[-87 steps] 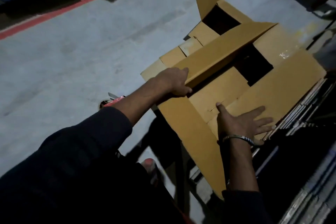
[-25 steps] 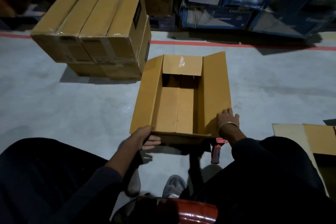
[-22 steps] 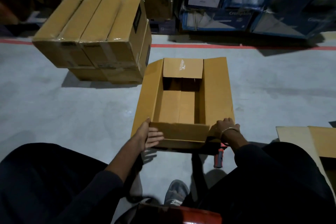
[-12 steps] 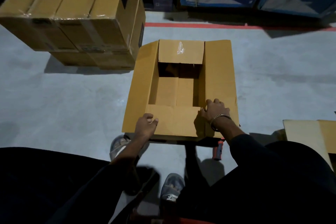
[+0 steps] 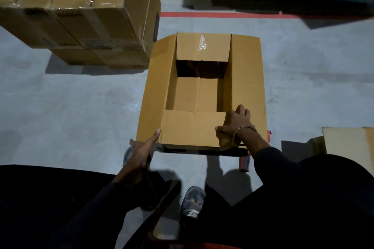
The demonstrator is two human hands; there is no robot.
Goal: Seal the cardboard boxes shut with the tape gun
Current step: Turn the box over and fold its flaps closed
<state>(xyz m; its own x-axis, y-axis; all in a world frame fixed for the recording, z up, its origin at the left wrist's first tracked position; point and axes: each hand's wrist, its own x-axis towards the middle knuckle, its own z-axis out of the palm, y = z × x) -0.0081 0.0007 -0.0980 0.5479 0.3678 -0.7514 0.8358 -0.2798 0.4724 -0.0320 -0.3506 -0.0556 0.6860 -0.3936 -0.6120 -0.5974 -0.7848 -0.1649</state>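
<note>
So there's an open cardboard box (image 5: 202, 91) sitting on the grey floor (image 5: 70, 107) pretty much dead centre. Both short flaps are folded in: the near flap (image 5: 192, 127) at 6 o'clock and the far flap (image 5: 203, 47) at 12, which has a scrap of clear tape stuck on it. The two long flaps at 9 and 3 o'clock aren't closed over yet, so you can see right down to the box's bottom through the gap in the middle.

Left hand (image 5: 144, 146) is at the box's 7 o'clock corner, fingers out fairly straight, with the thumb touching the edge of the left long flap — not wrapped around anything as far as I can see. Right hand (image 5: 235, 122), bracelet on the wrist, lies on the near flap's right end where it meets the right long flap, thumb spread out along the flap and fingers bent over toward the opening; can't tell if they're actually hooked on an edge.

The tape gun (image 5: 244, 162) — red handle — is on the floor at about 5 o'clock of the box, mostly hidden under the box edge and the right forearm.

Stack of taped-up boxes (image 5: 81, 16) at 10 o'clock, a red floor line (image 5: 222, 14) at 12, and a grey shoe (image 5: 192, 201) down at 6.
</note>
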